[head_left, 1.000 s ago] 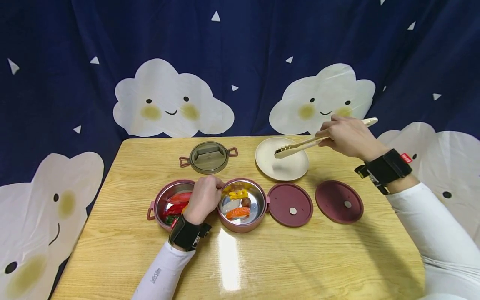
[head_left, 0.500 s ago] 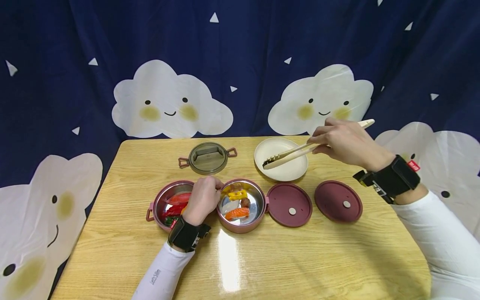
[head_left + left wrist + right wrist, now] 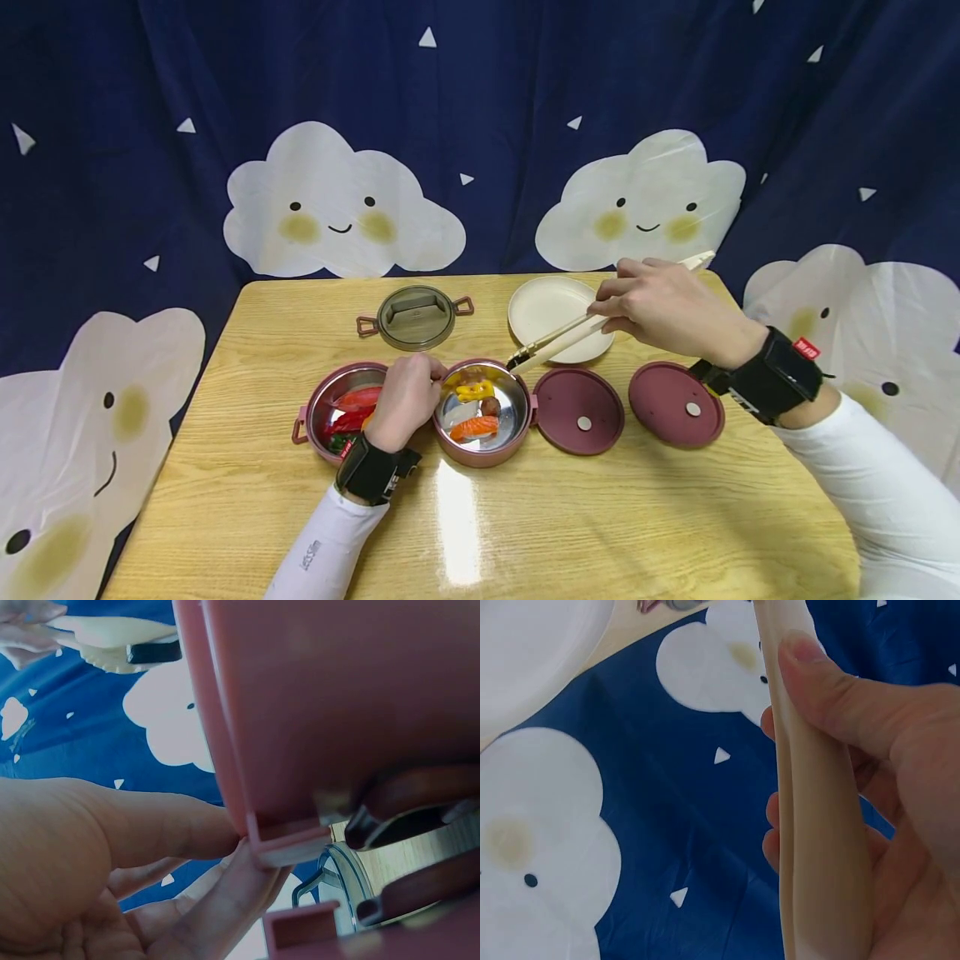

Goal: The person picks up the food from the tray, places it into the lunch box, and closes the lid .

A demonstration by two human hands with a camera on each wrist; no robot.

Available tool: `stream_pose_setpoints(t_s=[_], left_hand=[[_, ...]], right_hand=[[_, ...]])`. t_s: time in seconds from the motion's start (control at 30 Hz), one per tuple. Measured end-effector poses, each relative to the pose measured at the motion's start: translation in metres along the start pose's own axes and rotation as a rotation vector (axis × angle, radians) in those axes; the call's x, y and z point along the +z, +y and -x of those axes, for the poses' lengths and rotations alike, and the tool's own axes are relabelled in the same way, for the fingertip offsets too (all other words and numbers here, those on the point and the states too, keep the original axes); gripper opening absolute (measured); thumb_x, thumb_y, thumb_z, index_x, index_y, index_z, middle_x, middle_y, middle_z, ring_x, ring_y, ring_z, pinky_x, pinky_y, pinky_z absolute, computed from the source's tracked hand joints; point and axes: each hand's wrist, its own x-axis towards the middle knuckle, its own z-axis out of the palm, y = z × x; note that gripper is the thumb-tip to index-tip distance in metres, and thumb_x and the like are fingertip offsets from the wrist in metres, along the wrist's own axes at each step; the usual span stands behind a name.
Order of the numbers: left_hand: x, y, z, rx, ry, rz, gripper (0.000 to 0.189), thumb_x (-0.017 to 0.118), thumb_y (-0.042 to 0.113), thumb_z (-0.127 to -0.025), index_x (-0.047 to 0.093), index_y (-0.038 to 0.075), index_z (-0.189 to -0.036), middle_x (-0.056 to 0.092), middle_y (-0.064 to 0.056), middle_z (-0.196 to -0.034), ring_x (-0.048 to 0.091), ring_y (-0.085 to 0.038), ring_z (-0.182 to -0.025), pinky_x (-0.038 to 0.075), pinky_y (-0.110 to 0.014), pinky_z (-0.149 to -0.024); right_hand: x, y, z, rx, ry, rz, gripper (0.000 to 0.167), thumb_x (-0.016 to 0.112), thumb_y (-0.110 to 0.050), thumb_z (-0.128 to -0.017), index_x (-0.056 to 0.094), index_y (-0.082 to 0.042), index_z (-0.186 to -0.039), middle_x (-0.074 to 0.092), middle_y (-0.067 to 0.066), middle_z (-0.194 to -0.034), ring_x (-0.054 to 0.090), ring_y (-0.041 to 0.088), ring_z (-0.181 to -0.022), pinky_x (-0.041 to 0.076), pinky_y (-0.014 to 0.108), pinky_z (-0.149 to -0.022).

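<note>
My left hand (image 3: 405,400) pinches the side handle (image 3: 292,840) of a pink pot (image 3: 480,457) between thumb and fingers. Inside this steel-lined pot lie an orange-and-white piece like salmon (image 3: 474,427), a yellow piece (image 3: 476,390), a small brown ball (image 3: 491,406) and a whitish piece (image 3: 459,412). Cream tongs (image 3: 562,340) are gripped in my right hand (image 3: 660,310), their dark tips over the pot's far right rim. Whether anything sits between the tips, I cannot tell. In the right wrist view, the thumb lies along the tongs' handle (image 3: 821,825).
Left of my left hand, partly hidden by it, stands a second pink pot (image 3: 315,417) holding red pieces (image 3: 356,408) and something green. Behind are a glass lid (image 3: 417,332) and a cream plate (image 3: 543,312). Two maroon discs (image 3: 562,417) lie to the right on the wooden table (image 3: 600,517).
My right hand has brought the tongs from above the plate leftward and nearer, to the rim of the pot. The left hand has stayed at the pot's handle.
</note>
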Motion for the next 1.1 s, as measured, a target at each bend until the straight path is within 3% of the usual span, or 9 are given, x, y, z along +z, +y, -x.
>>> stream_pose_setpoints(t_s=[0.33, 0.57, 0.77, 1.1], left_hand=[[0.000, -0.001, -0.001, 0.006, 0.004, -0.009, 0.014, 0.074, -0.003, -0.091, 0.084, 0.001, -0.100, 0.082, -0.014, -0.099, 0.075, -0.030, -0.095, 0.061, -0.045, -0.088], [0.000, -0.002, -0.001, 0.015, 0.009, -0.014, 0.014, 0.073, -0.004, -0.091, 0.083, 0.000, -0.099, 0.082, -0.014, -0.098, 0.075, -0.030, -0.094, 0.061, -0.045, -0.086], [0.001, -0.001, -0.001, 0.014, 0.008, -0.007, 0.015, 0.072, -0.004, -0.091, 0.083, 0.000, -0.100, 0.082, -0.013, -0.098, 0.076, -0.030, -0.095, 0.061, -0.045, -0.087], [0.001, -0.001, -0.001, 0.008, 0.007, -0.015, 0.014, 0.072, -0.003, -0.092, 0.083, 0.001, -0.100, 0.082, -0.013, -0.099, 0.076, -0.030, -0.095, 0.061, -0.045, -0.087]], right_hand=[[0.011, -0.019, -0.014, -0.090, -0.038, 0.048, 0.025, 0.093, -0.019, -0.075, 0.082, -0.020, -0.098, 0.074, -0.007, -0.089, 0.052, 0.021, -0.081, 0.049, 0.036, -0.074], [0.019, -0.030, -0.023, -0.127, -0.089, 0.107, 0.024, 0.093, -0.025, -0.073, 0.080, -0.022, -0.093, 0.069, -0.009, -0.084, 0.049, 0.021, -0.079, 0.043, 0.034, -0.071], [0.024, -0.038, -0.029, -0.146, -0.087, 0.126, 0.021, 0.091, -0.029, -0.071, 0.081, -0.026, -0.090, 0.068, -0.011, -0.082, 0.047, 0.019, -0.076, 0.043, 0.032, -0.073], [0.033, -0.045, -0.035, -0.174, -0.113, 0.189, 0.008, 0.083, -0.026, -0.082, 0.079, -0.028, -0.088, 0.067, -0.011, -0.082, 0.047, 0.019, -0.077, 0.042, 0.035, -0.077]])
